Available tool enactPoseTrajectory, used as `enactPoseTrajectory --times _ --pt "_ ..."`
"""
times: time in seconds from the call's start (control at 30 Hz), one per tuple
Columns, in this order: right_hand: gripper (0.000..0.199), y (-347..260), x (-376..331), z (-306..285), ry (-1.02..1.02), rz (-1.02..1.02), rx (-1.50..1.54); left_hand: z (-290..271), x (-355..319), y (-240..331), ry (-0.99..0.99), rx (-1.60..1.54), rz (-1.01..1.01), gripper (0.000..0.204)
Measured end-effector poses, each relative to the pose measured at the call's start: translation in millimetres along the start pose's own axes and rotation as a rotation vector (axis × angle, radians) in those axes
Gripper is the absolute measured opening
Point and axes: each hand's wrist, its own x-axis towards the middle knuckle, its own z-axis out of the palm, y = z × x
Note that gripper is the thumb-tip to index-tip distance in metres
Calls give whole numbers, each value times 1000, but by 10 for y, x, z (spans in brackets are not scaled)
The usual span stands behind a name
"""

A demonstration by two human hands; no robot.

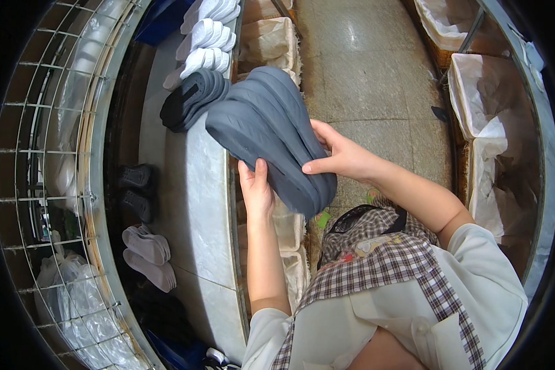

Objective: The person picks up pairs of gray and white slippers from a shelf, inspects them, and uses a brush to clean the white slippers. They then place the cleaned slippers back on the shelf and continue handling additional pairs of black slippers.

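Observation:
A stack of several dark grey shoe soles [268, 132] is held tilted in front of me, over the bench's right edge. My left hand [256, 188] grips its lower left side, thumb up against the outer sole. My right hand [342, 154] is closed on the right side, with the thumb lying across the soles and the fingers behind. Just beyond, another bunch of dark grey soles [197, 95] rests on the marble-like bench [209, 203]. Farther along stand bunches of white soles [209, 40].
Left on the bench's far side are black soles [137, 185] and pale grey soles [148, 256]. A wire grid [55, 151] rises at the left. Cloth-lined baskets [478, 92] line the right, and another lined basket [271, 40] sits below the bench. A tiled floor [364, 61] runs between.

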Motion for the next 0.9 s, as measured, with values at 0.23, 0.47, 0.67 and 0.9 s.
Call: enactPoseTrajectory --times 0.23,0.47,0.67,0.9 --pt "54 99 119 -239 -117 -255 -328 224 -87 67 44 -20 -269 40" --pt "24 172 32 -349 -144 75 253 561 -74 231 -306 -300 -318 43" --pt "23 221 -91 -203 -82 69 287 596 -157 232 -192 -485 -411 32" --pt "23 256 -33 -137 -89 105 256 552 -152 334 -175 -343 -384 27"
